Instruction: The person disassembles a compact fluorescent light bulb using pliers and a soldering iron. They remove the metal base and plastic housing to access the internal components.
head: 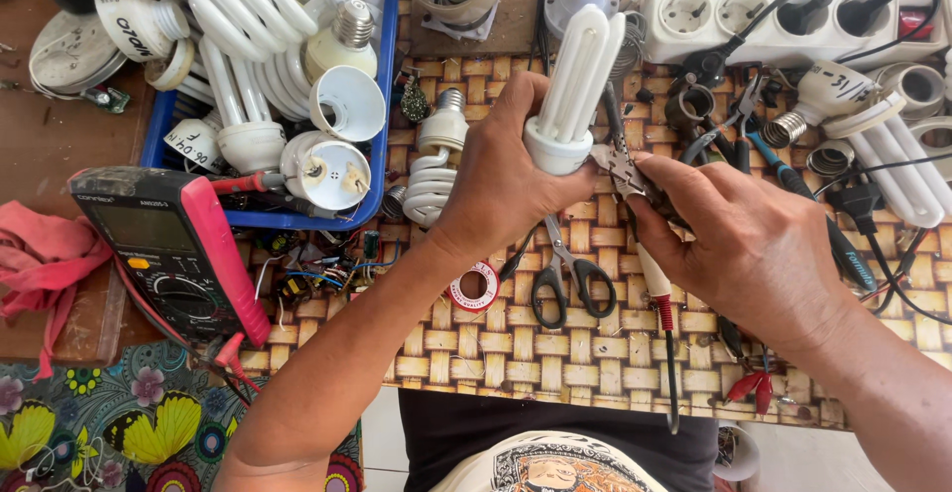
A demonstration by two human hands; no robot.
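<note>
At frame centre I see my left hand (501, 180) wrapped around a white tube lamp (573, 90), tubes pointing up. My right hand (739, 244) pinches small pliers (623, 167) against its base, above scissors (565, 274) on the counter (595, 353).

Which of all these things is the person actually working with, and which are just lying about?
In use:
left hand holding a white tube lamp
right hand holding pliers at the lamp's base

Lying about:
scissors
red meter
blue tray of old lamps
power strip
solder reel
pink cloth
</note>
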